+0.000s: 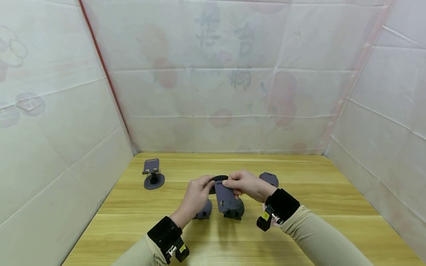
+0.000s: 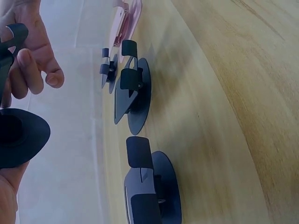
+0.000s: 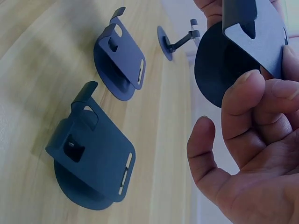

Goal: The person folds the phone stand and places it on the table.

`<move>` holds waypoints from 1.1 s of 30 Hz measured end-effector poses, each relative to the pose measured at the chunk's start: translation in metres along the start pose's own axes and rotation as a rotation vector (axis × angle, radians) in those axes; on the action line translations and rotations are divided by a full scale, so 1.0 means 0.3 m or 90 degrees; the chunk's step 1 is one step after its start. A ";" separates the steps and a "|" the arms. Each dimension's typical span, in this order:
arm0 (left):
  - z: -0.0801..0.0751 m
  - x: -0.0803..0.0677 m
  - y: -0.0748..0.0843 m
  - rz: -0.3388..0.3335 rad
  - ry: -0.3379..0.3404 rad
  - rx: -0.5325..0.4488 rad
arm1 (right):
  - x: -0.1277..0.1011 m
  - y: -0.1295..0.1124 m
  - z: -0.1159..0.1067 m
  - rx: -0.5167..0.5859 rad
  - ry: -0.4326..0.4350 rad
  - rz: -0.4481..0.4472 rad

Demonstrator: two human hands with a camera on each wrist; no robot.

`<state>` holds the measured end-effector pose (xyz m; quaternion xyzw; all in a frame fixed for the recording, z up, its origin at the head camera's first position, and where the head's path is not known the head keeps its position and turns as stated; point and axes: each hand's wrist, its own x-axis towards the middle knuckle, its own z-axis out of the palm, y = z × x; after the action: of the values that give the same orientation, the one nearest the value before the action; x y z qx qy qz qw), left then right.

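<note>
A dark grey phone stand (image 1: pixel 225 196) with a slotted plate and a rounded base is held up over the table between both hands. My left hand (image 1: pixel 193 197) pinches its base at the left. With thumb and fingers, my right hand (image 1: pixel 249 184) grips the slotted end of the plate. The left wrist view shows the underside of the base (image 2: pixel 28 140). Below the hands, a grey-purple folded phone stand (image 1: pixel 205 210) and a dark green-grey folded phone stand (image 1: pixel 239 211) lie on the table, each partly covered in the head view.
An unfolded phone stand (image 1: pixel 154 180) stands at the far left of the wooden table (image 1: pixel 133 229). Another folded stand (image 1: pixel 269 178) lies beyond my right wrist. A pink stand (image 2: pixel 125 21) is mostly hidden behind that wrist in the head view. Pale sheeting (image 1: pixel 213 92) walls three sides.
</note>
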<state>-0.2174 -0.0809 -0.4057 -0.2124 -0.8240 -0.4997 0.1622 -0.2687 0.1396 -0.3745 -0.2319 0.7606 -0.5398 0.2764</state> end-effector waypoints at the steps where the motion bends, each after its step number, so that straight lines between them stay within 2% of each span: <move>1: 0.000 0.000 0.001 0.002 0.001 -0.001 | 0.001 0.001 0.002 0.008 0.000 0.005; 7: -0.001 -0.003 0.004 0.004 0.001 0.001 | 0.001 0.010 0.013 0.042 0.004 0.019; 15: -0.001 -0.005 0.008 0.012 0.005 -0.005 | 0.002 0.015 0.016 0.047 0.008 0.036; 22: 0.001 -0.005 0.007 0.002 0.004 -0.020 | 0.003 0.019 0.008 0.054 -0.003 0.047; 33: -0.007 0.006 -0.001 -0.019 0.000 -0.032 | 0.005 0.003 -0.014 0.024 -0.008 0.051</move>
<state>-0.2192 -0.0826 -0.4042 -0.2038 -0.8142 -0.5227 0.1494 -0.2726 0.1418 -0.3745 -0.1994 0.7572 -0.5411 0.3068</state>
